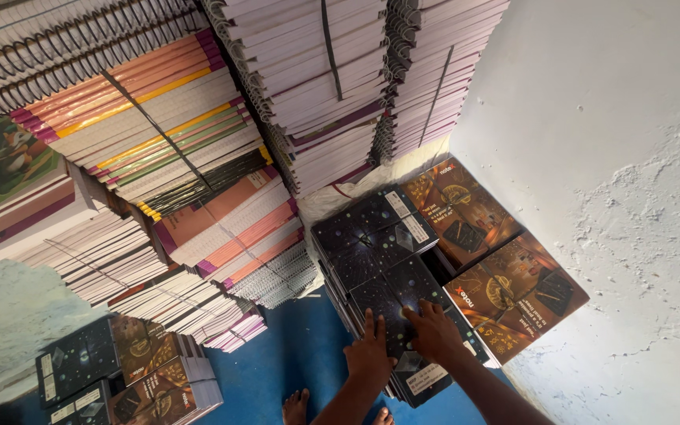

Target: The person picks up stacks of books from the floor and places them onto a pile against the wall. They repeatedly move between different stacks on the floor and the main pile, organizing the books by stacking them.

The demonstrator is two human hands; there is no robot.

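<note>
Near: bare feet (296,407) on the blue floor (293,354); left hand (369,353) and right hand (434,330), fingers spread flat and gripping nothing, pressing side by side on the dark notebook stack (383,271); squaring the pile probably calls for even downward pressure, edges flush. Beyond: orange-covered notebooks (485,252) against the white wall (615,197); farther: strapped spiral-bound bundles (190,134).
</note>
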